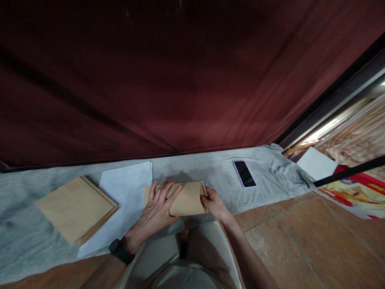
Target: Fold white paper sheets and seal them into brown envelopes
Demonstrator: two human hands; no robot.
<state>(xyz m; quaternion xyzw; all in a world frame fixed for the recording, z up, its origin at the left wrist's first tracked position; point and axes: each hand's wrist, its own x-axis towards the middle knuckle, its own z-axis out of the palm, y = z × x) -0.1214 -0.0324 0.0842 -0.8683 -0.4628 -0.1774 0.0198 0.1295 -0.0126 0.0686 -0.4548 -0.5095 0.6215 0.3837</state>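
Brown paper envelope (188, 198), flat and oblong, lies on the crumpled grey cloth (210, 168) spread over the terracotta tiled floor (300, 241), directly in front of the seated person's knees. Left hand (158, 206) lies flat on its left half, fingers spread and pressing down; black wristwatch (122, 251) on that wrist. Right hand (214, 202) is closed on the right short edge, thumb on top, fingers tucked beneath as far as can be seen. Hands apart, one at each end. Judged light and thin, limp if lifted by one corner, creasing easily; the paper surface looks matt, so likely not slippery, though it could slide on the cloth. Best taken at the short edges or pinned flat under a palm. To the left, a stack of matching brown envelopes (76, 208) rests partly on loose white paper sheets (126, 188), which run just under the envelope's left end. A black smartphone (244, 174) lies well apart to the right on the cloth. Dark red curtain (180, 80) hangs behind.
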